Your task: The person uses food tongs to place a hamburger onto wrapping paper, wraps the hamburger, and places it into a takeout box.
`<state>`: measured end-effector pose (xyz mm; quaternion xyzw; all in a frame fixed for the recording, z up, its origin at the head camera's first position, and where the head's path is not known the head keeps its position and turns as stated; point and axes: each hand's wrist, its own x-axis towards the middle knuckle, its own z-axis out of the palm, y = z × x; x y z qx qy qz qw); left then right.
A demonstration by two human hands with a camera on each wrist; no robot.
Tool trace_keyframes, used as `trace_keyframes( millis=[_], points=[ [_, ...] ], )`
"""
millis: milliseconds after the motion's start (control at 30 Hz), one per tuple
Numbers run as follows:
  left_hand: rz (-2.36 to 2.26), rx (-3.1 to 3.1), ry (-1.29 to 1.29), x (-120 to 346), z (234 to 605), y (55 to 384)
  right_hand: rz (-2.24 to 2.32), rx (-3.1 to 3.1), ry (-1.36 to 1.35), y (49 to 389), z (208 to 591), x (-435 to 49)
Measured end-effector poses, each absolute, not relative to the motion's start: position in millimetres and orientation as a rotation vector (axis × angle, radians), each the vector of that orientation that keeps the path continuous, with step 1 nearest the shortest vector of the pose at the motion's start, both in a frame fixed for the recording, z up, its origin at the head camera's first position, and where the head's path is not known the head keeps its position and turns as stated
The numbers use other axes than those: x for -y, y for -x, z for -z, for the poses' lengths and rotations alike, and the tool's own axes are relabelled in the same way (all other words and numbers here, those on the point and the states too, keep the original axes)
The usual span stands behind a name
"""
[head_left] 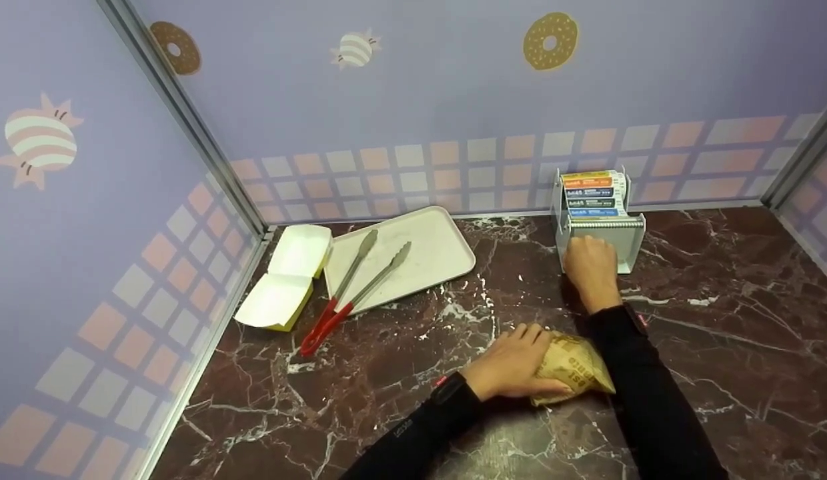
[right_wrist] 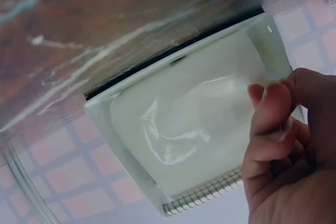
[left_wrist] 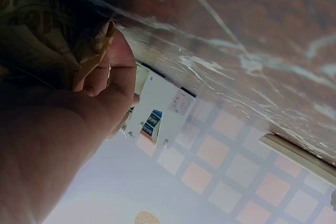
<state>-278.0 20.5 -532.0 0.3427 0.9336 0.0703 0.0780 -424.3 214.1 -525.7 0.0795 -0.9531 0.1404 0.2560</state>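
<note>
In the head view my left hand (head_left: 513,363) grips the left side of a crumpled brown paper-wrapped packet (head_left: 577,367) printed with letters, fingers at its back and thumb in front. The left wrist view shows fingers curled at a folded edge of the printed paper (left_wrist: 42,40). My right hand (head_left: 591,267) is at the front of a label dispenser (head_left: 623,247) holding several coloured label rolls (head_left: 590,193). In the right wrist view the right hand's thumb and index tips meet beside the glossy pale front panel (right_wrist: 205,119); nothing clearly shows between them.
Left of centre lies a white tray (head_left: 427,257), with red-handled tongs (head_left: 357,287) resting partly on it. An open yellow-and-white carton (head_left: 283,283) stands beside the tray near the left wall. Purple patterned walls (head_left: 447,87) enclose the dark marble counter (head_left: 380,400).
</note>
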Motion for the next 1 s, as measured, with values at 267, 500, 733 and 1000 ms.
trace_keyframes(
  millis=[267, 500, 733, 1000],
  points=[
    [-0.219, -2.799, -1.035, -20.3, 532.1, 278.3, -0.386, 2.573, -0.207, 423.7, 527.3, -213.2],
    [-0.197, -2.804, -1.031, -20.8, 531.2, 277.1, -0.316, 2.501, 0.030, 420.6, 526.2, -214.7],
    [-0.208, -2.797, -1.030, -20.0, 531.0, 277.9, -0.224, 2.671, 0.184, 421.6, 525.5, -216.2],
    [-0.208, -2.796, -1.038, -21.0, 530.0, 277.8, -0.244, 2.777, 0.097, 422.0, 526.6, -221.1]
  ],
)
